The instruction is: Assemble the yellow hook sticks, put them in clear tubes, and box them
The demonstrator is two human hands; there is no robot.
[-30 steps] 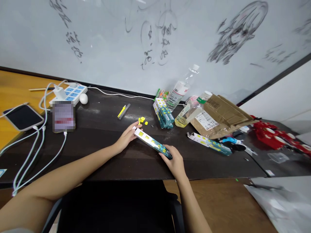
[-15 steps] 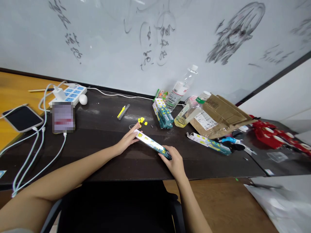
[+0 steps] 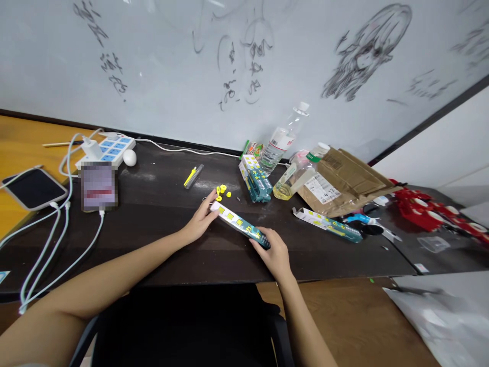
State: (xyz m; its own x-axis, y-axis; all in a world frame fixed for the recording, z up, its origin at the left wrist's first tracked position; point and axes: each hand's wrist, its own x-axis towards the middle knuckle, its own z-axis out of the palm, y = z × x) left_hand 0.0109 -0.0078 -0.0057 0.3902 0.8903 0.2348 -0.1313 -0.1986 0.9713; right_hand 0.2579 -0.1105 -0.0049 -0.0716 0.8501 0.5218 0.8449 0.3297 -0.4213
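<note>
A long, slim white-and-teal carton (image 3: 240,223) with yellow lettering is held low over the dark desk, slanting down to the right. My left hand (image 3: 200,218) is at its white end, thumb and fingers closed about the edge. The teal end sits in the grip of my right hand (image 3: 275,252). Just beyond the left fingertips lie several small yellow pieces (image 3: 223,191). Farther back is a clear tube (image 3: 194,176) beside a thin yellow piece (image 3: 190,177). What the carton contains is hidden.
Similar cartons (image 3: 255,178) stand by a water bottle (image 3: 277,145). To the right are another bottle (image 3: 301,173), a cardboard parcel (image 3: 344,178), an open carton (image 3: 328,224) and blue scissors (image 3: 362,220). Phones, cables and a power strip (image 3: 114,150) occupy the left.
The carton has rolled slightly, so its lettered face shows more. My left thumb has shifted in against its white end. My right hand keeps its hold.
</note>
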